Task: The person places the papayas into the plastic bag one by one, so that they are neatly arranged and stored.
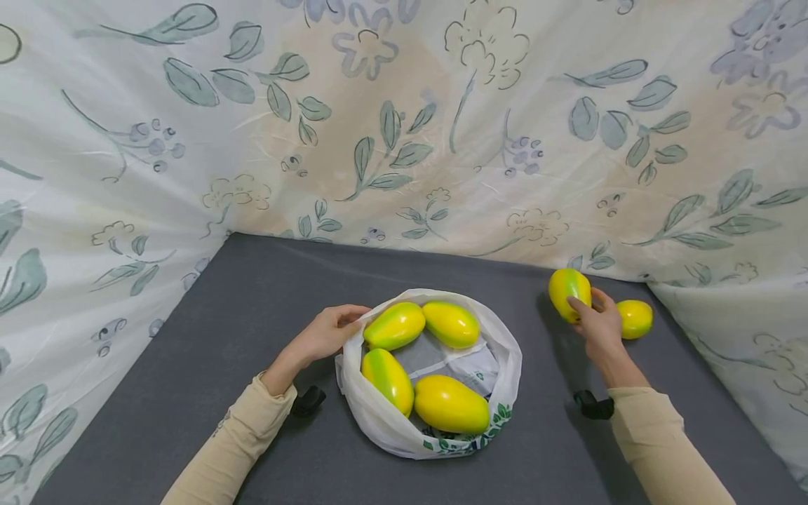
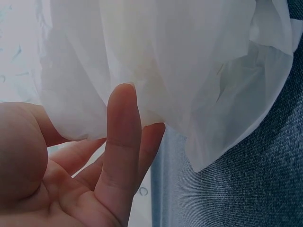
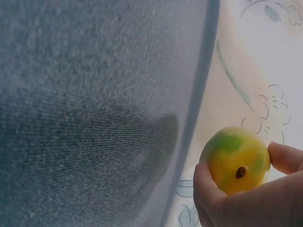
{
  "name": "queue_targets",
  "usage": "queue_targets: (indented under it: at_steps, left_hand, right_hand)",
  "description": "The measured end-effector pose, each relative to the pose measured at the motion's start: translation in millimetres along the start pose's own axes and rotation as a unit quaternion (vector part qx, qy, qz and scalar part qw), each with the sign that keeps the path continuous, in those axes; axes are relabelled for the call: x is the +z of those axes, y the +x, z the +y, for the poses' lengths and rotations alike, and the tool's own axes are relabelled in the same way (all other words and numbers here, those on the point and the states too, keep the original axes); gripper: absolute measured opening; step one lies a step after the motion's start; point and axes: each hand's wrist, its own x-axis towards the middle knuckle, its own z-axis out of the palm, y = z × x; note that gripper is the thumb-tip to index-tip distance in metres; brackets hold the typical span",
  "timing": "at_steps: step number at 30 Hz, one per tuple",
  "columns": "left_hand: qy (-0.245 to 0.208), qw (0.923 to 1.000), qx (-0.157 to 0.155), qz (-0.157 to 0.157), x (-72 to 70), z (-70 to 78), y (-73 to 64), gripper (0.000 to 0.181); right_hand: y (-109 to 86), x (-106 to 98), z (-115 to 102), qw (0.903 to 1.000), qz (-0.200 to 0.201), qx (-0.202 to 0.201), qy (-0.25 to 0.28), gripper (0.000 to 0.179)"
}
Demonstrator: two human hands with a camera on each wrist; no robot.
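Observation:
A white plastic bag (image 1: 511, 365) with green leaf print stands open, its rim turned outward. Inside lie several glossy yellow-green mangoes (image 1: 451, 405), around a bare patch of the bag's bottom. My left hand (image 1: 325, 333) holds the bag's left rim; in the left wrist view, fingers (image 2: 124, 113) lie against the thin white plastic. Off to the right, my right hand (image 1: 600, 322) grips another mango (image 1: 568, 293) between thumb and fingers, raised above its shadow. A dark stem spot shows on that mango (image 3: 236, 161) in the right wrist view.
One more mango (image 1: 635, 319) lies just right of my right hand, near the back right corner. Dark grey cloth (image 1: 284, 273) covers the table. A floral curtain (image 1: 404, 140) hangs along its back and sides. Black straps (image 1: 593, 405) sit by both wrists.

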Motion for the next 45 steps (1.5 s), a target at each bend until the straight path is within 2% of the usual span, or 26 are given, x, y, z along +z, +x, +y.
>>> queue_targets:
  at_steps: [8,13,19,27,38,45]
  left_hand:
    - [0.003,1.0,0.003,0.0,-0.3,2.4,-0.6,0.036]
    - [0.002,0.9999,0.01,-0.005,-0.4,1.2,-0.5,0.036]
    - [0.003,1.0,0.005,-0.002,0.9,0.0,-0.2,0.036]
    - [0.005,1.0,0.0,0.002,1.5,2.5,-0.8,0.036]
    - [0.005,1.0,0.001,0.001,0.4,3.0,-1.7,0.035]
    - [0.007,1.0,-0.002,0.001,1.1,3.1,-1.2,0.036]
  right_hand:
    - [-14.4,-2,-5,0.9964,-0.071,-0.014,0.043,0.084]
    - [-24.7,1,-9,0.992,-0.113,-0.029,0.048,0.088]
    - [-32.2,6,-11,0.9857,-0.155,-0.038,0.055,0.089]
    - [-42.0,15,-15,0.9761,-0.206,-0.063,0.032,0.091]
    - [-56.8,28,-16,0.9615,-0.26,-0.082,0.033,0.083]
    - [-63.7,36,-11,0.9452,-0.306,-0.113,0.005,0.076]
